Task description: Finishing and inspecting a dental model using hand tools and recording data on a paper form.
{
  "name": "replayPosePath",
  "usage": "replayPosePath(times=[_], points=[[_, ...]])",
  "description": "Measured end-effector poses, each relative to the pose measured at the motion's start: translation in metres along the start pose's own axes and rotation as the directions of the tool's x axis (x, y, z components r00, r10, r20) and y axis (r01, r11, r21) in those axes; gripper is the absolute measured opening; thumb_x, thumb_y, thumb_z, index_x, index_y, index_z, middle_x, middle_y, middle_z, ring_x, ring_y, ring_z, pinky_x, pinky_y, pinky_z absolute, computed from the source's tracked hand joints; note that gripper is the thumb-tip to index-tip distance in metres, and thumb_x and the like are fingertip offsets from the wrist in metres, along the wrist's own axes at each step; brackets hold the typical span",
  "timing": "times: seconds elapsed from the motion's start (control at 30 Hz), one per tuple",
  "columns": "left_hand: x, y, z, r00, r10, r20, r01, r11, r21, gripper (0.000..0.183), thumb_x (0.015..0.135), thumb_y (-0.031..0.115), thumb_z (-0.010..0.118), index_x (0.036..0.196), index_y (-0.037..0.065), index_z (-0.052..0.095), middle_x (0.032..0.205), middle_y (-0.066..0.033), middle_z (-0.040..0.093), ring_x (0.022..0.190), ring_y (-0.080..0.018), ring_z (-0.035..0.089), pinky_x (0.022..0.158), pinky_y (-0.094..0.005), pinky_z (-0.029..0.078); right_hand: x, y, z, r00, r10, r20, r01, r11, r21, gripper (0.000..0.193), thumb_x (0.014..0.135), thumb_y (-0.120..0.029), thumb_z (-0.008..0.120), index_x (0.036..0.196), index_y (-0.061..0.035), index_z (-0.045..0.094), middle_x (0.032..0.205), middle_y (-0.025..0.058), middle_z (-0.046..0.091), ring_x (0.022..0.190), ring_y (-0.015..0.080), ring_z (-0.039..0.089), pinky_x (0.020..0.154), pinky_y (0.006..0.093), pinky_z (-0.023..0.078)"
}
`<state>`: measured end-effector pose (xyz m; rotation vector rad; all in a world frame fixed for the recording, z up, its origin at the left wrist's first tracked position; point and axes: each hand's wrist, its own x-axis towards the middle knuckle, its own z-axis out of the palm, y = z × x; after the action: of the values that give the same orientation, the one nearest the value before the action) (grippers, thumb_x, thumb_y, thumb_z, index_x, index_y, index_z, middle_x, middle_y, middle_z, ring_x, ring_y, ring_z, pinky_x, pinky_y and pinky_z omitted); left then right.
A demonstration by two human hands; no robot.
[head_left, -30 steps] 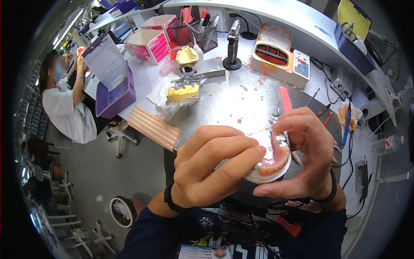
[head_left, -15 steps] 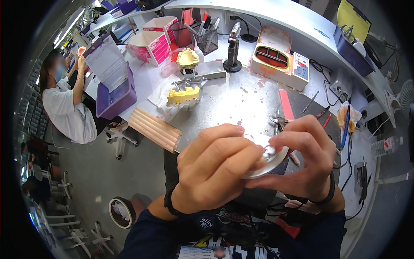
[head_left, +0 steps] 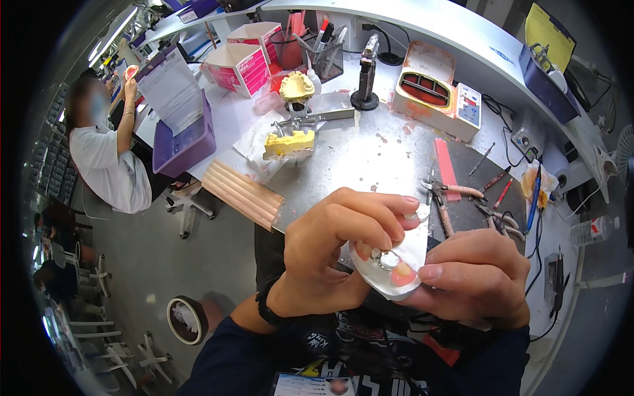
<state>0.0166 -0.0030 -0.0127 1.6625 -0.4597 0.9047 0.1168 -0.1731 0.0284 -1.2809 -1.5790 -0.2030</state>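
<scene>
A white plaster dental cast [head_left: 413,249] is held up between my two hands, its tooth-bearing face turned up toward me. Pink wax with small artificial teeth [head_left: 403,273] sits on its near edge, and a metal clasp wire [head_left: 384,259] shows beside it. My left hand [head_left: 330,247] wraps the cast's left side, fingers across the top and the far edge. On the opposite side, my right hand [head_left: 479,274] pinches the near-right rim between thumb and fingers. The fingers cover parts of the cast.
Pliers [head_left: 444,214] and a pink wax strip [head_left: 446,166] lie beyond the cast. An articulator with a yellow model [head_left: 289,143] stands at the back left, near a ridged beige block [head_left: 242,194]. A wax heater [head_left: 436,112] sits at the back. Another person [head_left: 109,152] sits far left.
The cast has turned from a steep tilt to show its face, with pink wax and teeth visible. My right hand has moved lower, uncovering pliers on the bench. The view has shifted slightly.
</scene>
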Motion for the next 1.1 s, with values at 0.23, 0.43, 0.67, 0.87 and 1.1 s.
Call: replayPosePath(times=[0.23,0.43,0.67,0.87,1.1], points=[[-0.002,0.004,0.004,0.997,-0.07,-0.025,0.067,0.994,-0.092,0.041,0.074,0.002,0.083,0.098,0.002,0.049,0.096,-0.0153,0.058,0.106,-0.0349,0.065,0.09,-0.045,0.059,0.003,-0.001,-0.001,1.0,-0.003,0.024,0.003,1.0,-0.001,0.035,0.071,-0.001,0.081,0.105,-0.0019,0.07,0.085,0.0114,0.066,0.065,0.0213,0.067,0.054,0.0297,0.053],[-0.006,-0.007,0.002,0.999,0.032,0.013,-0.033,0.998,0.059,0.033,0.077,-0.002,0.078,0.1,-0.001,0.055,0.099,-0.0162,0.064,0.104,-0.0332,0.067,0.087,-0.0429,0.059,0.006,0.001,-0.009,0.994,0.074,0.084,-0.058,0.983,-0.175,0.036,0.069,-0.019,0.089,0.095,-0.0069,0.068,0.079,0.0089,0.068,0.069,0.0193,0.067,0.057,0.0282,0.053],[-0.017,-0.039,-0.016,0.979,-0.072,-0.193,0.097,0.987,0.126,0.033,0.076,-0.009,0.073,0.102,0.004,0.057,0.096,-0.0169,0.068,0.102,-0.0365,0.066,0.087,-0.0422,0.056,-0.018,0.064,-0.079,0.901,0.429,-0.059,-0.409,0.798,-0.443,0.027,0.076,-0.001,0.075,0.102,-0.0031,0.068,0.091,0.0077,0.068,0.079,0.014,0.066,0.064,0.0254,0.051],[-0.007,-0.087,-0.039,0.995,-0.006,-0.104,0.036,0.955,0.294,0.035,0.069,-0.014,0.072,0.095,0.003,0.055,0.095,-0.0134,0.068,0.1,-0.0332,0.067,0.084,-0.0385,0.054,-0.195,0.126,-0.243,0.567,0.596,-0.569,-0.711,0.006,-0.703,0.031,0.079,-0.017,0.077,0.099,0.0012,0.062,0.083,0.013,0.065,0.075,0.0204,0.063,0.07,0.0333,0.051],[-0.005,-0.089,-0.056,0.963,-0.257,-0.086,0.27,0.882,0.386,0.031,0.073,-0.01,0.073,0.098,0.004,0.06,0.102,-0.0113,0.069,0.089,-0.0197,0.067,0.084,-0.0278,0.051,-0.119,0.123,-0.182,0.468,0.649,-0.6,-0.829,0.088,-0.552,0.02,0.086,-0.004,0.068,0.105,-0.0001,0.064,0.073,0.0052,0.063,0.067,0.0117,0.061,0.061,0.0275,0.049]])
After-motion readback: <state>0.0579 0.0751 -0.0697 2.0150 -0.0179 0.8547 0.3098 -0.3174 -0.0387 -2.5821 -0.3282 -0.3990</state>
